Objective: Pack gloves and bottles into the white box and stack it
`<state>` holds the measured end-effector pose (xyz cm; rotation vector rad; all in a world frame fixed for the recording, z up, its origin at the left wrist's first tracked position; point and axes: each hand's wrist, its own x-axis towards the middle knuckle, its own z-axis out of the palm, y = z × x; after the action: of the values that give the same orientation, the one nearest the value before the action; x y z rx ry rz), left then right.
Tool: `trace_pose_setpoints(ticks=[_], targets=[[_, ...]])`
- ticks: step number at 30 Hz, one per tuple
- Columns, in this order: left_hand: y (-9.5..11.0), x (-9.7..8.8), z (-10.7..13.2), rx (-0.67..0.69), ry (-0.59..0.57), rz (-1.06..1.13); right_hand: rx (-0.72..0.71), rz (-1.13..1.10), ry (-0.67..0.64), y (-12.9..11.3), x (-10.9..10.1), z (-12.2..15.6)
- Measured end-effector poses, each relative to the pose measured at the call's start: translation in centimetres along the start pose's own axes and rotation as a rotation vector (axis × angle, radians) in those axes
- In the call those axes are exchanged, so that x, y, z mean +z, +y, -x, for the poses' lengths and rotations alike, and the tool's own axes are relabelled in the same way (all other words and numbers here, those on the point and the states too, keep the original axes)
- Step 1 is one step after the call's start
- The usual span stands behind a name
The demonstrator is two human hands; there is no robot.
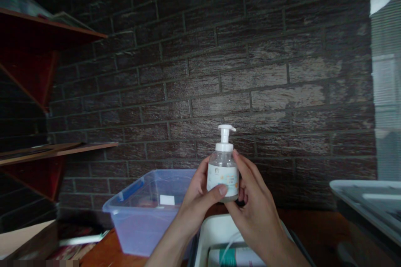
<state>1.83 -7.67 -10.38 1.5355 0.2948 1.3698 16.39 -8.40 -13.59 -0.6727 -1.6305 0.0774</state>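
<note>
A clear pump bottle (223,175) with a white pump top and a pale printed label stands upright between my hands, raised in front of the brick wall. My left hand (199,192) grips it from the left, its thumb lying across the lower label. Around the right side and under the base curl the fingers of my right hand (255,200). Beneath my wrists is a white tub (208,229) with a white and green tube-like item (236,256) lying in it, partly covered by my right arm.
A bluish see-through plastic bin (140,227) stands left of the tub on a brown wooden surface (103,250). Two wooden shelves (78,149) jut out at the left. An open cardboard box (28,238) is at lower left. A pale-rimmed container (360,187) sits at the right.
</note>
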Motion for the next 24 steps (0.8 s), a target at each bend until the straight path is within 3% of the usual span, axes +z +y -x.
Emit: trace_pose_setpoints(ticks=[11,24], targets=[[-0.3,-0.8,0.0,-0.01,-0.012,-0.006,0.012,0.019,0.031,-0.1,0.1,-0.1],[-0.5,-1.2,0.3,-0.056,0.02,0.198,0.053,-0.036,0.0,-0.5,-0.3,-0.3]])
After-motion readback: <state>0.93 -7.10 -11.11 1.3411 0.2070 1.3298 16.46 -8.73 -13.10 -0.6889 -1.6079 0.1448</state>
